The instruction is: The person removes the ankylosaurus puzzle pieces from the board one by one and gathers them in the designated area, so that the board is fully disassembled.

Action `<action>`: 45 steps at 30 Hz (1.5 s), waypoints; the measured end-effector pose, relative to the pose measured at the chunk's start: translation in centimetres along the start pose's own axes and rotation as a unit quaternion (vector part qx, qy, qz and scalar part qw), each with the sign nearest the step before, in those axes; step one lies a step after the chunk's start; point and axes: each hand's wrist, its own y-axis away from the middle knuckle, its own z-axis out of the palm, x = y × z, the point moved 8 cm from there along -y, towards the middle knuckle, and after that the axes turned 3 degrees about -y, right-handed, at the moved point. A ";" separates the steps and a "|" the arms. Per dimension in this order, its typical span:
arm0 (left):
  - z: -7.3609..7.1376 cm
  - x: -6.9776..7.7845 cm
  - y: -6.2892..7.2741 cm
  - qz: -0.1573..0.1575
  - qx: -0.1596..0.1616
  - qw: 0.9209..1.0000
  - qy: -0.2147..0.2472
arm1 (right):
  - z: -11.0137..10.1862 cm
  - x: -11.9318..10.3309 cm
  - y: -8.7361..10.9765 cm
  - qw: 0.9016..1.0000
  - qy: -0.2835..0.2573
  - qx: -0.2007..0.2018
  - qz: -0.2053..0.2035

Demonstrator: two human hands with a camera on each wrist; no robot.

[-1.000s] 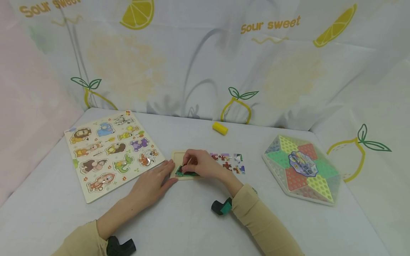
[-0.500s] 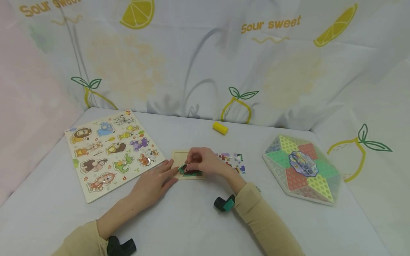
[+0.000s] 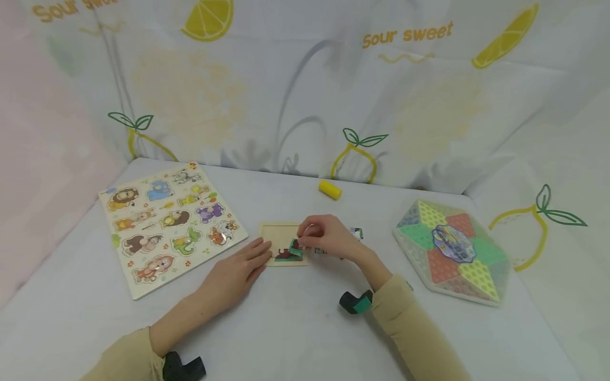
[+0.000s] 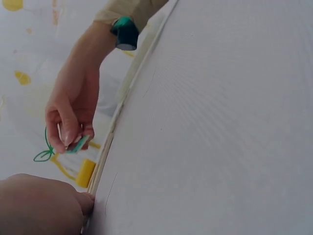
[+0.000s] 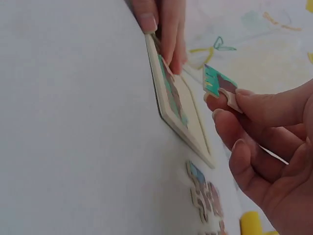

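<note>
My right hand (image 3: 331,238) pinches a jigsaw puzzle piece (image 5: 217,83) between thumb and fingertips. The piece is green and dark brown, and it is tilted above the right part of a small wooden puzzle tray (image 3: 278,231). Along the tray's lower edge lies a strip of brown and green pieces (image 3: 285,256), while its upper part shows bare wood. My left hand (image 3: 238,270) rests with extended fingers on the tray's left side; the right wrist view shows its thumb at the tray's corner. Loose puzzle pieces (image 5: 198,178) lie right of the tray, mostly hidden by my right hand in the head view.
A large animal peg puzzle board (image 3: 171,227) lies to the left. On the right sits a hexagonal game board (image 3: 452,251) with coloured triangles. Behind the tray is a yellow cylinder (image 3: 330,189). A lemon-print cloth (image 3: 295,90) hangs at the back.
My right hand has lifted the puzzle piece from the left part of the tray and moved rightward with it. My left hand keeps its place on the tray; the head view has shifted slightly.
</note>
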 end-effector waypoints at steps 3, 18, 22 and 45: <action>0.0 0.0 0.1 0.001 -0.004 1.000 -0.001 | -1.2 0.7 1.6 1.000 0.019 -0.004 0.007; 0.0 -0.1 -0.1 0.015 -0.003 1.000 0.018 | -1.5 3.3 5.4 0.999 -0.007 -0.041 0.029; 0.0 -0.1 -0.2 0.016 -0.003 1.000 0.024 | -1.3 2.4 5.4 0.998 0.048 -0.029 0.010; -0.1 -0.1 -0.1 0.018 -0.001 1.000 0.026 | -0.9 1.7 5.5 0.990 0.140 -0.001 -0.020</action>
